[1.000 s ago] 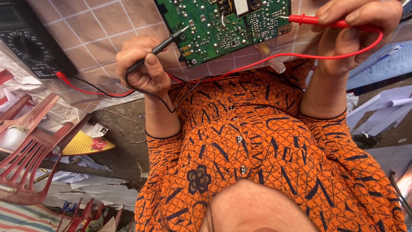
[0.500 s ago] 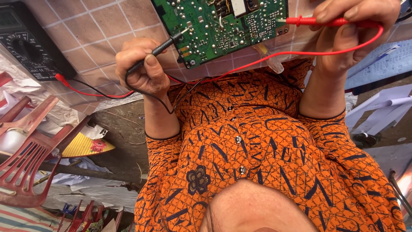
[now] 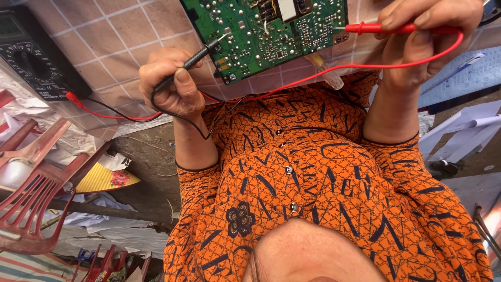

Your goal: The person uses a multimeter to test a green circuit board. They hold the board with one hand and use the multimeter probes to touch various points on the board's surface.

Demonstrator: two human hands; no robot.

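Head view, looking down over an orange patterned shirt (image 3: 313,177) to a tiled tabletop (image 3: 120,31): at far left a black multimeter (image 3: 36,60) lies on the tiles, red and black leads running from its lower corner, with a red plastic chair (image 3: 31,198) on the ground below it. The left hand (image 3: 169,86) is closed around a black probe (image 3: 195,60), thumb pressed on the shaft, its metal tip resting on the left edge of a green circuit board (image 3: 271,36) that sits on the tabletop at top centre. The right hand (image 3: 422,31) pinches a red probe (image 3: 386,27) between thumb and fingers, the tip touching the board's right edge while its red lead (image 3: 313,78) loops under the wrist and back across the table. Loose papers (image 3: 459,136) lie at far right. Over the last second almost nothing has moved: both tips stay at the same two spots and only the framing has drifted slightly, so the two-point contact on the board appears to be held steady
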